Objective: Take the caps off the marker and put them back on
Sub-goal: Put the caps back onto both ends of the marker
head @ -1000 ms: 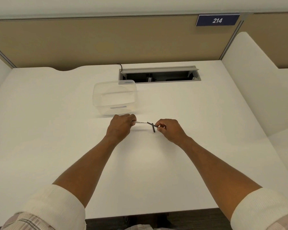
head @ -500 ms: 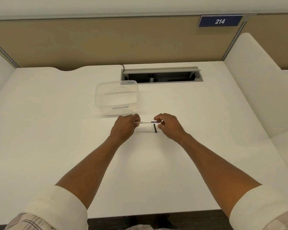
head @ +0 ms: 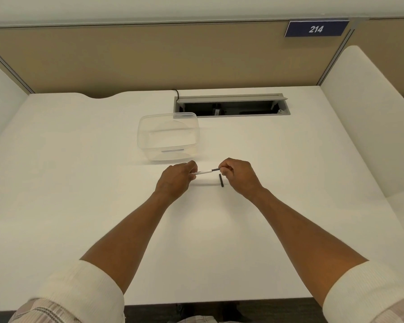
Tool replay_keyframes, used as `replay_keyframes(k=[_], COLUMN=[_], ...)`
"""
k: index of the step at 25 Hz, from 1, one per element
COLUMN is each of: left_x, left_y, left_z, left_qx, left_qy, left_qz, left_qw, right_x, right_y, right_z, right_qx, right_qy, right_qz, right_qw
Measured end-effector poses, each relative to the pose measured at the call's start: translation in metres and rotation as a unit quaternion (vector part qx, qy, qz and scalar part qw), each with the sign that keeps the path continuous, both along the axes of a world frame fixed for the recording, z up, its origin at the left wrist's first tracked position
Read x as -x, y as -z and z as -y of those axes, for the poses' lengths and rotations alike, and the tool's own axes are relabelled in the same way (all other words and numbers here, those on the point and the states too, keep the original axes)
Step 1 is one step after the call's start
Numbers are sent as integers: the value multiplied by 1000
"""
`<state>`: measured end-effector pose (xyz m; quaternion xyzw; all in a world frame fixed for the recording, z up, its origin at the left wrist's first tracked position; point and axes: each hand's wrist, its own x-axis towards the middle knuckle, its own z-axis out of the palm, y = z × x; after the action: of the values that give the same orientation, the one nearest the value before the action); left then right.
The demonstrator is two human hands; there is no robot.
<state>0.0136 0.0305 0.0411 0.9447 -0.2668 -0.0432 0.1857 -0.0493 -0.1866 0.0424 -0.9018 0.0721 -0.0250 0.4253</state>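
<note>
A thin white marker (head: 204,172) with a black end is held level above the white desk (head: 79,183), just in front of the clear box. My left hand (head: 176,179) grips its left end. My right hand (head: 239,174) pinches its black right end (head: 215,169) with thumb and fingers. One black cap (head: 221,180) lies loose on the desk just below the marker, beside my right hand. Whether the black end in my right fingers is a cap or the tip section is too small to tell.
A clear plastic container (head: 169,136) stands just beyond my hands. Behind it is an open cable tray slot (head: 231,107) in the desk. Beige partition walls close the back, white dividers flank both sides, and a sign reads 214 (head: 315,29).
A second ago my right hand held the black cap by the marker's end. The cap now lies on the desk, and my right fingers have moved onto the marker's right end.
</note>
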Motion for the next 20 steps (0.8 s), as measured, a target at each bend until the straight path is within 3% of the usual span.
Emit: replay_keyframes(k=[8, 14, 20], left_x=[1, 2, 0], left_y=[0, 2, 3], left_z=[6, 4, 3], left_qx=[2, 1, -3], left_qy=[16, 7, 1], left_qz=[8, 9, 5], left_qw=[1000, 1000, 1000], right_x=[4, 5, 6], right_y=[-4, -2, 8], right_z=[-15, -17, -22], right_qx=[-107, -106, -122], right_qy=[18, 76, 65], right_qz=[-18, -18, -32], right_qw=[994, 991, 990])
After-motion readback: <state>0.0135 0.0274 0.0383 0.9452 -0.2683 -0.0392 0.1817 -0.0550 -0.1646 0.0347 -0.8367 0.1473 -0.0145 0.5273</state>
